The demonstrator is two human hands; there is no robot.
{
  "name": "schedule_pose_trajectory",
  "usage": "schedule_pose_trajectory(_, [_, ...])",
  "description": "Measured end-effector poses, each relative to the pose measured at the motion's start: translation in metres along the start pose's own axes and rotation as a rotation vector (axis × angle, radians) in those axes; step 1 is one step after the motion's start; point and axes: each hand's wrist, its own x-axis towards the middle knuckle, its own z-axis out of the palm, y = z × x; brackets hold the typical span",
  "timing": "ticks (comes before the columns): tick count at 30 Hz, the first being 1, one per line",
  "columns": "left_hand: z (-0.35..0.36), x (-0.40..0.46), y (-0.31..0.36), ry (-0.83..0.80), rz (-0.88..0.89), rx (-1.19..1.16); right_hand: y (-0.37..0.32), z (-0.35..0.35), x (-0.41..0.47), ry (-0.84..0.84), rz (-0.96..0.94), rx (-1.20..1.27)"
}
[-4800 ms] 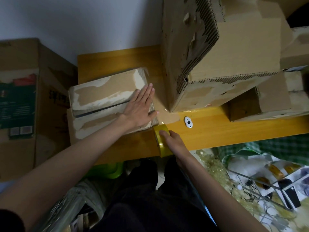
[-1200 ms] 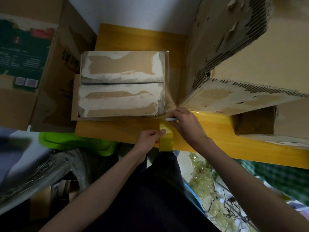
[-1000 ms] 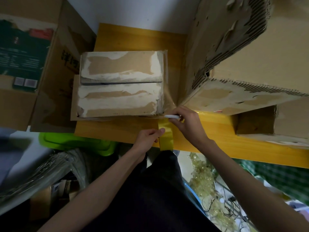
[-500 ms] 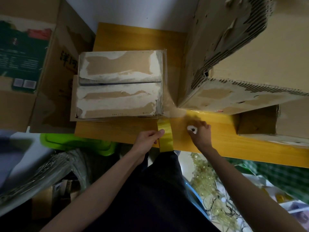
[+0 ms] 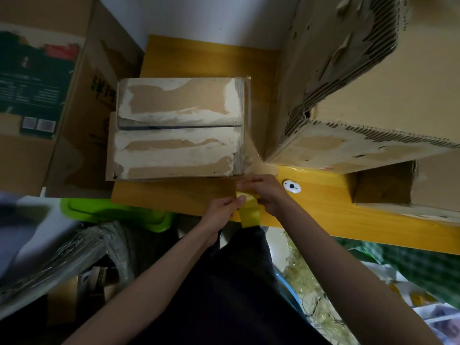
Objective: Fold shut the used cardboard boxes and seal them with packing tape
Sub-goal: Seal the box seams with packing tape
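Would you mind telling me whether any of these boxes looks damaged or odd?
Yes: the large box on the right has its outer paper torn away, baring corrugation along its edges. The small box shows peeled white patches on its flaps.

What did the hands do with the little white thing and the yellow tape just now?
The right hand put the small white cutter down on the table, then came back to the yellow tape roll. The left hand kept holding the roll. The box stayed put.

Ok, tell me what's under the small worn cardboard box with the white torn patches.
The small worn cardboard box rests on a yellow wooden tabletop. Anything beneath its base is hidden.
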Motion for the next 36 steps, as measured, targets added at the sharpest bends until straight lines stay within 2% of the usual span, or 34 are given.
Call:
schedule_pose_trajectory(6, [0.023, 0.006, 0.004, 0.036, -0.136, 0.009, 0.001, -0.006, 0.002, 0.157, 0.042, -0.053])
schedule_pose_trajectory(9, [0.033, 0.009, 0.004, 0.021, -0.107, 0.087, 0.01, -0.017, 0.0, 0.176, 0.076, -0.063])
schedule_pose_trajectory(11, [0.035, 0.008, 0.009, 0.049, -0.017, 0.163, 0.014, -0.026, -0.007, 0.15, 0.082, -0.019])
schedule_pose_trajectory(14, [0.033, 0.003, 0.021, 0.169, 0.232, 0.341, 0.019, -0.036, -0.02, 0.079, 0.038, -0.01])
schedule_pose_trajectory(17, [0.031, -0.007, 0.043, 0.149, 0.497, 0.467, 0.015, -0.036, -0.038, 0.035, -0.028, -0.015])
schedule_pose_trajectory(19, [0.03, -0.014, 0.059, 0.142, 0.597, 0.521, 0.007, -0.035, -0.049, 0.027, -0.079, -0.029])
schedule_pose_trajectory(24, [0.025, -0.03, 0.094, 0.128, 0.751, 0.53, -0.022, -0.029, -0.079, 0.033, -0.196, -0.137])
schedule_pose_trajectory(28, [0.022, -0.047, 0.112, 0.184, 0.945, 0.654, -0.04, -0.028, -0.096, 0.04, -0.24, -0.123])
schedule_pose_trajectory(36, [0.013, -0.073, 0.142, 0.185, 1.101, 0.729, -0.071, -0.023, -0.118, 0.053, -0.36, -0.226])
